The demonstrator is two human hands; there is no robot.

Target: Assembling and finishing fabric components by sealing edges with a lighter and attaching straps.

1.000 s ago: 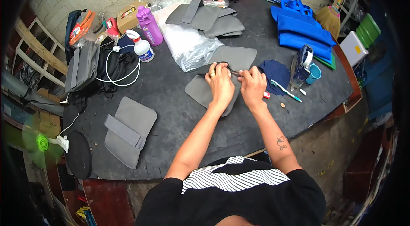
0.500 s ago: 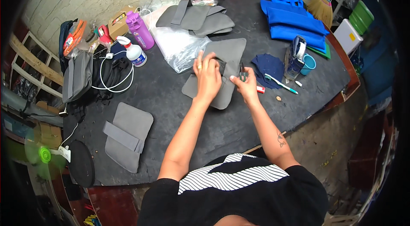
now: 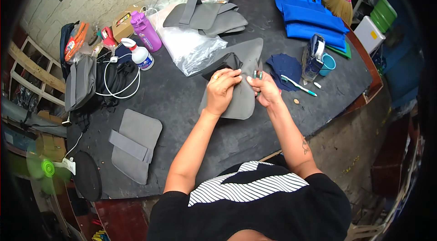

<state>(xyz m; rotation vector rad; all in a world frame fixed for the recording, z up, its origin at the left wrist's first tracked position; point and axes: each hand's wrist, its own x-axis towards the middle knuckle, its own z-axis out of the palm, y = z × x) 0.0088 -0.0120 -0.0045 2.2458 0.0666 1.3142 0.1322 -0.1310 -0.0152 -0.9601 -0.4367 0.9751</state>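
A grey padded fabric piece (image 3: 242,102) with rounded corners lies in front of me, its left part lifted and folded up. My left hand (image 3: 221,91) pinches the fabric near its middle, beside a dark fold (image 3: 230,62). Close by, on the right side of the piece, my right hand (image 3: 267,90) holds small thread snips (image 3: 259,69) with the blades pointing away from me. Its thumb and fingertips are at the fabric. Whatever lies between my two sets of fingertips is too small to make out.
A similar grey piece with a strap (image 3: 135,145) lies at left; more are stacked (image 3: 205,18) behind a clear plastic bag (image 3: 191,54). Spray bottle (image 3: 142,56), purple bottle (image 3: 146,33) and cable stand left. Right are navy cloth (image 3: 284,70), toothbrush (image 3: 298,85), tape dispenser (image 3: 314,58), blue cup (image 3: 327,64).
The fabric's left part has been lifted and folded up. My left hand has closed into a pinch on it, and my right hand with the snips has come in closer to it.
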